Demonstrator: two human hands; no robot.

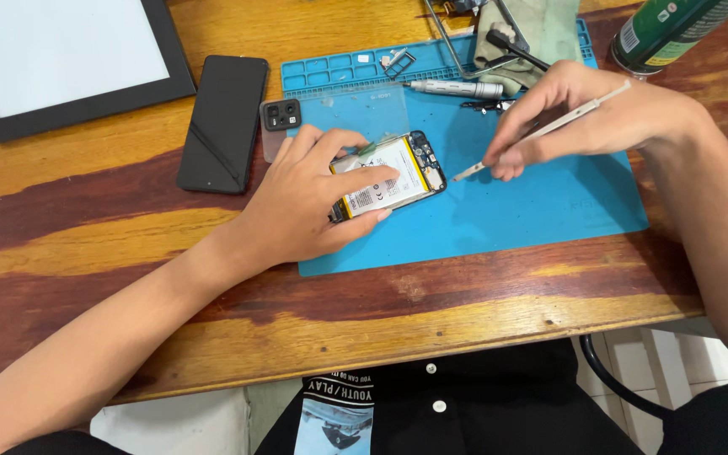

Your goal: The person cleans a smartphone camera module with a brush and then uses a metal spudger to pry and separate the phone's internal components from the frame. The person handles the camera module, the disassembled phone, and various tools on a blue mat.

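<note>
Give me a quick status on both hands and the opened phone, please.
Left hand pinning opened phone with white battery on blue silicone mat. Right hand gripping slim white tweezers, tips beside phone, apart. Nothing between them.

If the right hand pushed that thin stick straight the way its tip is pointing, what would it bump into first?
Probably the opened phone. The right hand holds the thin tool with its tip aimed down-left over the blue mat, toward the phone's near edge; how high the tip sits is unclear.
</note>
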